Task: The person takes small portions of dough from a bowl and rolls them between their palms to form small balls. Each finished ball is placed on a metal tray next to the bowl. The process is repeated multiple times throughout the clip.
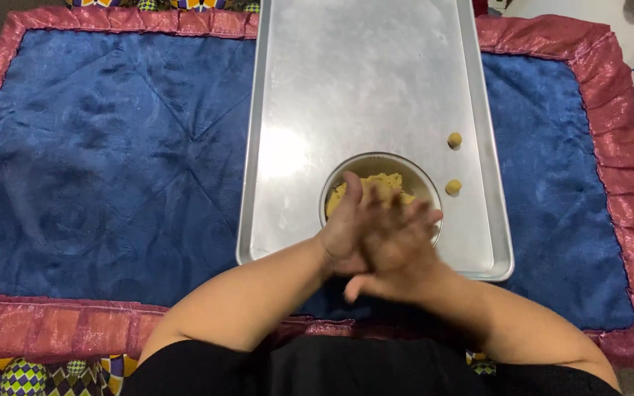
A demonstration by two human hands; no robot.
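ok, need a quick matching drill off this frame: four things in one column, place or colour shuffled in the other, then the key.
Things
1. tray
2. bowl
3. dough balls
4. mat

Descriptions
A. blue with a shiny pink-red border
B. two small yellow ones near the tray's right rim
C. long silver metal, lying on the blue cloth
D. round metal, holds yellow dough, partly hidden by the pressed-together hands

Pairs: 1-C, 2-D, 3-B, 4-A

The left hand and right hand are pressed palm to palm over the bowl; whether anything sits between them cannot be seen.
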